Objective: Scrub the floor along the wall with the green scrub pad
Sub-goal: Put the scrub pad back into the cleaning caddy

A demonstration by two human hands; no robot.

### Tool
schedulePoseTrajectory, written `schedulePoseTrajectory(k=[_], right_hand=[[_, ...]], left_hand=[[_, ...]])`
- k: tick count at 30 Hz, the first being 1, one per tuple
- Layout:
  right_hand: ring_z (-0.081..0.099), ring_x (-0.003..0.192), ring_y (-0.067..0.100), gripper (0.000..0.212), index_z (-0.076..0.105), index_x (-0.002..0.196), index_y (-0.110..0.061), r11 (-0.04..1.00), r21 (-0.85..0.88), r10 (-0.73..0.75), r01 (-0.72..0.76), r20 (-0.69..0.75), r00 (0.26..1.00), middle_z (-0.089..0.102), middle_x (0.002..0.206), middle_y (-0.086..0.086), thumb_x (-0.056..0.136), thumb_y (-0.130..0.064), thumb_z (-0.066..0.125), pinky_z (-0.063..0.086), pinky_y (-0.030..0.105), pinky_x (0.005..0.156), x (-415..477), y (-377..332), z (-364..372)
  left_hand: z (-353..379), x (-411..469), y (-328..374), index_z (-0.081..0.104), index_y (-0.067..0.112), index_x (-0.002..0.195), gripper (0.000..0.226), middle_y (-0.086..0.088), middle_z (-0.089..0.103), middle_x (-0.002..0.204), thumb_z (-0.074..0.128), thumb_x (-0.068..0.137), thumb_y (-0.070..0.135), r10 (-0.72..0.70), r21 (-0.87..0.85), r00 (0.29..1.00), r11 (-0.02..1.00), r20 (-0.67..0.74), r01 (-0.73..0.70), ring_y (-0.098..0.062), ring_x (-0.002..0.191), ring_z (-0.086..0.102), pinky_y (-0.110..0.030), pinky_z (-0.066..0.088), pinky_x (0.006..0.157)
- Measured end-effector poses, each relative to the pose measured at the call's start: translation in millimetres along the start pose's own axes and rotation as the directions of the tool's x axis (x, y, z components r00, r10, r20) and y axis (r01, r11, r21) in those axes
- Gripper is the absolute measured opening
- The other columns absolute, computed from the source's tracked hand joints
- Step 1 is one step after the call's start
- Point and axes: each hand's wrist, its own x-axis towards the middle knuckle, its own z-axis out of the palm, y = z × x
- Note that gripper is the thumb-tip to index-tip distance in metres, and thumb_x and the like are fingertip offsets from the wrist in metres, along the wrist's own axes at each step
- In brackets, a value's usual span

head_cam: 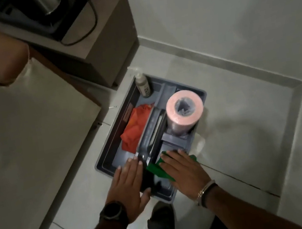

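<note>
Our right hand [184,171] hides most of the green scrub pad [159,170]; we cannot tell its grip.

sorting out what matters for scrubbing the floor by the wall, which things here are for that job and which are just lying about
For the job:
- flat green scrub pad, under the right hand
- pale tiled floor along the wall

Just lying about:
- grey plastic caddy
- crumpled orange cloth
- pink roll
- small pump bottle
- black kettle on the cabinet
- left hand, open above the caddy
</note>
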Motion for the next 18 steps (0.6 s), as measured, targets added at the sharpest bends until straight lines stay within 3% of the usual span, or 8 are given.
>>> schedulePoseTrajectory(k=[4, 7, 12, 18], right_hand=[[0.051, 0.123, 0.030, 0.059, 0.060, 0.120, -0.018, 0.993, -0.014, -0.117, 0.119, 0.089, 0.989, 0.061, 0.128, 0.008, 0.086, -0.064, 0.047, 0.040, 0.052, 0.104, 14.5, 6.9, 15.2], [0.060, 0.099, 0.027, 0.050, 0.067, 0.095, -0.018, 0.986, -0.013, -0.166, 0.168, 0.112, 0.980, 0.068, 0.106, 0.004, 0.085, -0.063, 0.049, 0.045, 0.046, 0.090, 14.1, 14.4, 18.7], [0.061, 0.073, 0.023, 0.049, 0.067, 0.078, -0.021, 0.983, -0.104, -0.132, 0.151, 0.171, 0.976, 0.067, 0.072, -0.001, 0.088, -0.061, 0.041, 0.047, 0.040, 0.082, 13.3, 13.1, 20.7], [0.062, 0.071, 0.022, 0.052, 0.068, 0.080, -0.021, 0.975, -0.140, -0.145, 0.173, 0.190, 0.971, 0.068, 0.072, -0.001, 0.090, -0.061, 0.036, 0.047, 0.037, 0.081, 14.3, 18.8, 29.2]], left_hand=[[20.9, 8.2, -17.1, 0.033, 0.010, 0.156, 0.082, -0.015, 0.025, 0.162, 0.037, 0.097, 0.067, 0.064, 0.006, 0.998, 0.998, -0.001, -0.064, -0.031, 0.150, 0.027, -0.057, 0.025, 0.119], [32.4, 11.0, -16.4, 0.031, 0.015, 0.158, 0.083, -0.014, 0.026, 0.165, 0.037, 0.096, 0.069, 0.104, -0.015, 0.994, 0.994, -0.021, -0.104, -0.033, 0.152, 0.027, -0.059, 0.028, 0.119], [37.5, 12.8, -15.3, 0.030, 0.016, 0.158, 0.083, -0.014, 0.029, 0.165, 0.038, 0.095, 0.069, 0.090, -0.033, 0.995, 0.995, -0.032, -0.091, -0.034, 0.152, 0.025, -0.060, 0.030, 0.117], [46.2, 16.7, -17.0, 0.030, 0.016, 0.157, 0.085, -0.014, 0.030, 0.164, 0.040, 0.093, 0.071, 0.112, -0.008, 0.991, 0.994, -0.076, -0.113, -0.034, 0.151, 0.023, -0.058, 0.027, 0.116]])
